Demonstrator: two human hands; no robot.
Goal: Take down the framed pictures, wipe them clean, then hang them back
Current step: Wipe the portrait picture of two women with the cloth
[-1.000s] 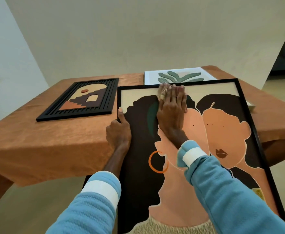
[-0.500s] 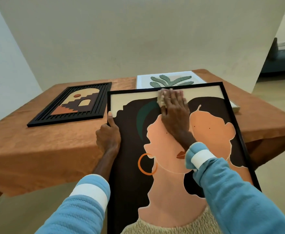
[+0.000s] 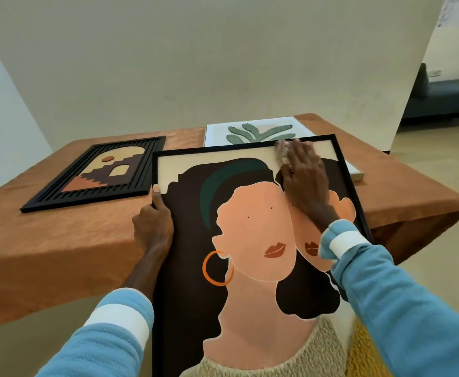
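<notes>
While the large framed portrait (image 3: 250, 227) is leaned with its top on the table (image 3: 59, 240), its left edge is gripped by the left hand (image 3: 152, 227), and a pale cloth (image 3: 282, 152) is pressed near its top edge by the flat-fingered right hand (image 3: 304, 180).

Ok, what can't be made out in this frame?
Head view, the only one:
Cloth: mostly under the right hand; its extent is hidden.
Left hand: fingers hidden behind the edge of the large portrait.
Plant picture: near part covered by the large portrait.
Large portrait: bottom cut off by the image edge.
</notes>
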